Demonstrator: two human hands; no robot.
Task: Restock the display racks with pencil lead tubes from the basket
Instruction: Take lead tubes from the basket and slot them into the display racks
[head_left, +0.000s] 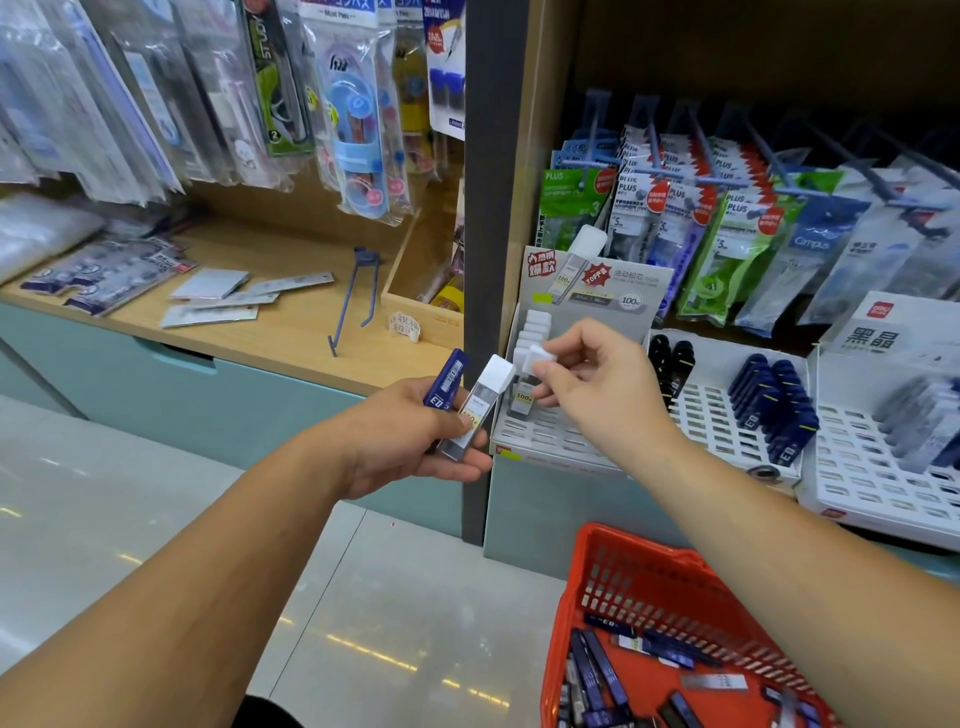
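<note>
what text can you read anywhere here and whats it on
"PLUS": hanging packets
"Campus": blue packet
"STUDY": green pack
"黑晶": white box
"活动铅芯", "100": grey header card
"100": white-capped tube pinched by the right hand
"E0": blue tube held in the left hand
Too blurred: handwritten tag, packets' small print.

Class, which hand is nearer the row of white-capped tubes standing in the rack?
Right. The right hand pinches a tube right beside the row; the left hand holds two tubes, off to its left.
</note>
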